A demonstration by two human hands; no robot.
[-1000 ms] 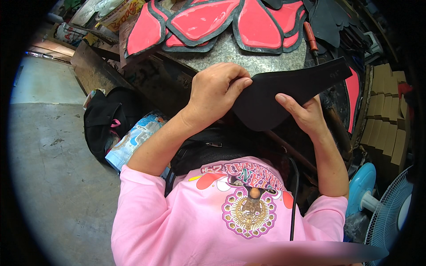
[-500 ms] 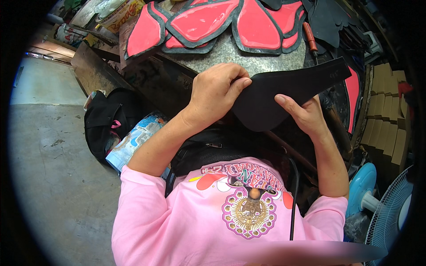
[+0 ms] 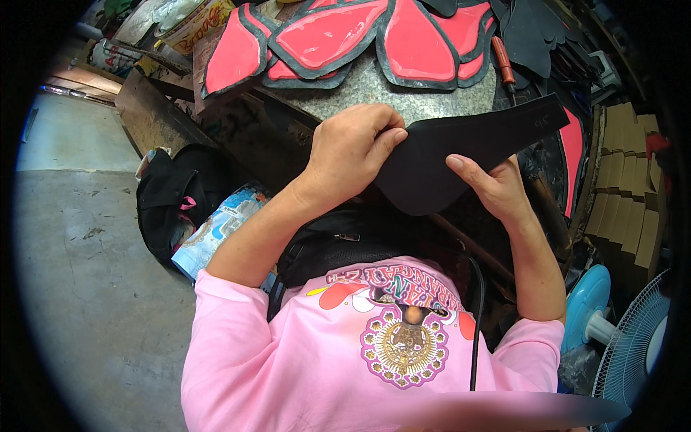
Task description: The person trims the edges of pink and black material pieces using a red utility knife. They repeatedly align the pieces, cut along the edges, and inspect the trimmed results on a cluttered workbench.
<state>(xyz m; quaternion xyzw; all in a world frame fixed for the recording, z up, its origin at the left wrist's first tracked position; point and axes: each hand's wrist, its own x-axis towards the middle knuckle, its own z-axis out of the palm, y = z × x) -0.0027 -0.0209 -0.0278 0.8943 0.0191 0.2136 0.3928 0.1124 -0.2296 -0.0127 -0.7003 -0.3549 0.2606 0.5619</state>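
A flat black cut-out piece, wide and rounded at the left and narrowing to a strip at the upper right, is held up in front of me between both hands. My left hand pinches its left edge between thumb and curled fingers. Lower on its right side, my right hand grips it, thumb on the front face and fingers hidden behind. Beyond it, several pink panels with dark borders lie overlapping on a grey stone slab.
A red-handled tool lies right of the slab, near dark cut pieces. Tan blocks are stacked at the right, above a fan. A black bag sits at the left, and a black cable hangs before my shirt.
Almost nothing differs. The black piece's lower edge has shifted down very slightly, with both hands keeping the same hold on it.
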